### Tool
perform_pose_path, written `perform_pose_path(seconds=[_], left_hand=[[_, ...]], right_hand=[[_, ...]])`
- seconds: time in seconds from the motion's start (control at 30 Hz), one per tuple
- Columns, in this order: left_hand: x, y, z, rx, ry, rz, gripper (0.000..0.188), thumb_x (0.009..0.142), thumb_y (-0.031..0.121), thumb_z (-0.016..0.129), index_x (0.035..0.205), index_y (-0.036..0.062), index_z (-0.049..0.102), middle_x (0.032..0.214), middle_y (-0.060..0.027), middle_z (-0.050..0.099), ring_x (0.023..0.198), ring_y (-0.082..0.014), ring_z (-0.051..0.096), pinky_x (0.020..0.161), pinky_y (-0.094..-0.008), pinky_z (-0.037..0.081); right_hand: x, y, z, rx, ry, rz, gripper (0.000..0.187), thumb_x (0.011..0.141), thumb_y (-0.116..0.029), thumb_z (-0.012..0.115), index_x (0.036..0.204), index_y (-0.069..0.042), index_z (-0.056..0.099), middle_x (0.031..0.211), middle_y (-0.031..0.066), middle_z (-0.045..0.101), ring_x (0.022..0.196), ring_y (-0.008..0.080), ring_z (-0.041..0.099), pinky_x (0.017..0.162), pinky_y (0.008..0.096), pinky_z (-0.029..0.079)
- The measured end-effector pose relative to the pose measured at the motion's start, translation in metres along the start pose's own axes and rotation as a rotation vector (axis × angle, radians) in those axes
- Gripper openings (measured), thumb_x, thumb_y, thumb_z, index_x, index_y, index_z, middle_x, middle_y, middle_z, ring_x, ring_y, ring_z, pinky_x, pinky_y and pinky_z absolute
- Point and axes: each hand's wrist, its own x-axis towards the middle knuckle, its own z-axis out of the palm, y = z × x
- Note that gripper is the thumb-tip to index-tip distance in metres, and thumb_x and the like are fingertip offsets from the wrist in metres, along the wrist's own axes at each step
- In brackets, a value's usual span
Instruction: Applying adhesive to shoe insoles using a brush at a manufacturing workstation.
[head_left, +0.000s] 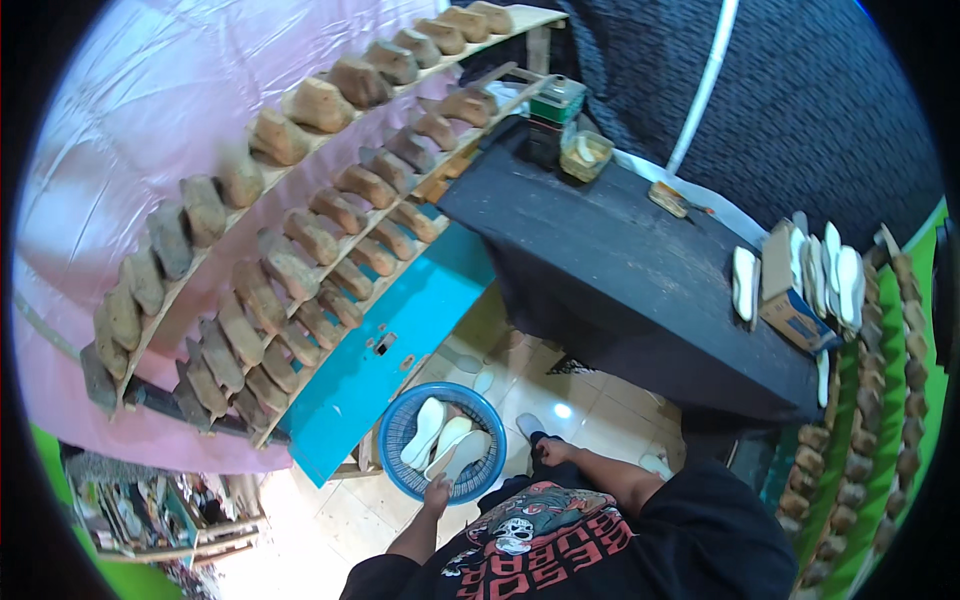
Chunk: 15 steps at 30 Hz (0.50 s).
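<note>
A round blue plastic basket sits below me, with several pale shoe insoles lying in it. My left hand is at the basket's near rim, its fingers closed on the lower end of a greyish insole. How its fingertips lie is partly hidden. To the right of the basket, my right hand is curled closed in front of my dark clothing, close to a foot in a sandal. Whatever it may hold is too small and dark to make out.
Tiered wooden shelves with shoe lasts rise at left above a turquoise panel. A dark-covered table stands ahead, bearing a cardboard box with insoles, a tin and a tub. More lasts line the right.
</note>
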Motion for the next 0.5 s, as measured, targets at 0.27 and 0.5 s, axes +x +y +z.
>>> perform_pose_path(seconds=[0.27,0.5], left_hand=[[0.006,-0.046,-0.004,0.021,-0.022,-0.237,0.040,0.099,0.014,0.057,0.137,0.0027,0.059,0.104,-0.0092,0.070,0.089,-0.0195,0.069,0.069,-0.0342,0.053],[0.071,0.029,0.007,0.435,-0.288,0.102,0.047,0.100,0.013,0.045,0.147,0.0087,0.053,0.108,-0.0093,0.072,0.091,-0.0214,0.069,0.063,-0.0377,0.052]], right_hand=[[-0.073,0.008,0.015,0.100,0.207,0.170,0.063,0.078,-0.019,0.071,0.135,0.000,0.055,0.116,0.0244,0.070,0.109,0.0394,0.068,0.094,0.0453,0.055],[-0.106,0.006,-0.003,0.334,0.297,0.301,0.060,0.081,-0.015,0.069,0.137,-0.001,0.053,0.118,0.0246,0.069,0.109,0.0394,0.067,0.095,0.0448,0.054]])
